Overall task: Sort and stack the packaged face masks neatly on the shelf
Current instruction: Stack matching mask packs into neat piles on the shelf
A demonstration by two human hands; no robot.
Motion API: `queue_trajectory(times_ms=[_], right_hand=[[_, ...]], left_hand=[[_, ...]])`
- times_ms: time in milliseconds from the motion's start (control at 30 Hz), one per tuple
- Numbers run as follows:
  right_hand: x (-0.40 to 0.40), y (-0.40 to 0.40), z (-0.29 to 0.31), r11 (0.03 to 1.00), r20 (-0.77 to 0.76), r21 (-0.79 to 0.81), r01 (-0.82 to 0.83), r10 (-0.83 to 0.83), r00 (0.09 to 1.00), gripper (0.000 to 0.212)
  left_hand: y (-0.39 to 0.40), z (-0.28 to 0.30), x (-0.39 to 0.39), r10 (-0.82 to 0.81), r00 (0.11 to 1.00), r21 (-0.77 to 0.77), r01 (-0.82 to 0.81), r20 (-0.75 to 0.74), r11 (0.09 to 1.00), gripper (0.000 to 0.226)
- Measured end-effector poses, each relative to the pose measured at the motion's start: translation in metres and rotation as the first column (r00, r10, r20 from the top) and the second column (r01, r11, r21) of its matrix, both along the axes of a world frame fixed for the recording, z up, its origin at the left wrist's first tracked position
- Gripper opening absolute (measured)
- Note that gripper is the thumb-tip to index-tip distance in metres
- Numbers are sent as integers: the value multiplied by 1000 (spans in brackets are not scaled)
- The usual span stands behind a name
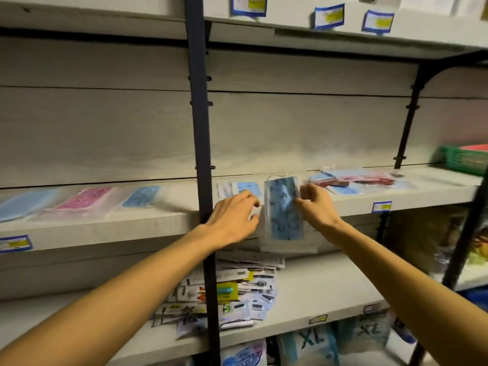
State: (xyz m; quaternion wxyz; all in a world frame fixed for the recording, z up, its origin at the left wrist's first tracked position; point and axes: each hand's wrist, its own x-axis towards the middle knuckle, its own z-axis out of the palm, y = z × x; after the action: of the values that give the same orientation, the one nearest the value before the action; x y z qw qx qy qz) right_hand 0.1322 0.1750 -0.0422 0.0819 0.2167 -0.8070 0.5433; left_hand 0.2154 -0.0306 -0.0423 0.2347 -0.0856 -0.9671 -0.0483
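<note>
green plastic basket (460, 158): right edge of the middle shelf board
small carded packets (232, 291): heaped on the lower board
blue-bordered price labels (328, 16): top board's front edge

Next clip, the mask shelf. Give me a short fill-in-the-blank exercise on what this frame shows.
1. The clear-wrapped blue patterned mask pack is held upright between ____ hands.
2. The right hand pinches the pack's ____ edge, while the left hand is at the opposite edge.
3. Left of the dark metal shelf post, the pink patterned mask pack lies between two ____ packs.
4. The green plastic basket sits at the far ____ of the pale shelf board.

Missing words: two; right; blue; right
</note>
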Motion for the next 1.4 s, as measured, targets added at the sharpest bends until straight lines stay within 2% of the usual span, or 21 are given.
queue_trajectory(times_ms=[167,300,433,500,567,633,800,967,1033,1167,1300,1400], right_hand=[[-71,-28,11,998,86,-51,-42,46,995,19],[-128,-56,9,999,92,-18,-30,31,995,20],[-168,-77,1,998,110,44,-42,37,993,16],[-180,-84,-1,993,108,107,-53,41,993,25],[-188,-83,1,966,29,257,-30,23,999,44],[-195,-74,8,923,-80,383,34,-4,997,54],[-224,-14,28,900,-164,428,79,-9,986,41],[-264,73,37,829,-238,541,143,-12,971,40],[-284,107,38,798,-255,581,161,-10,967,43],[-327,172,37,801,-214,579,155,-34,976,47],[-365,215,32,759,-148,648,62,46,988,58],[-386,229,23,698,-161,715,40,109,981,65]], left_hand=[[-2,4,-63,204,978,133,-199,-30,971,23],[-10,6,-105,310,949,173,-296,-58,939,32],[-21,8,-136,396,916,245,-368,-72,897,26],[-25,8,-146,437,899,169,-428,-19,888,28],[-27,7,-153,459,886,0,-460,73,888,31],[-27,10,-159,497,857,-68,-492,137,868,32],[-21,26,-181,583,793,-87,-577,178,812,35],[29,37,-221,487,855,62,-504,180,861,28],[58,36,-243,448,874,66,-467,187,882,29],[114,33,-288,393,903,76,-410,176,909,33],[155,32,-336,351,917,81,-371,191,925,42],[175,29,-369,353,900,64,-380,256,923,49]])
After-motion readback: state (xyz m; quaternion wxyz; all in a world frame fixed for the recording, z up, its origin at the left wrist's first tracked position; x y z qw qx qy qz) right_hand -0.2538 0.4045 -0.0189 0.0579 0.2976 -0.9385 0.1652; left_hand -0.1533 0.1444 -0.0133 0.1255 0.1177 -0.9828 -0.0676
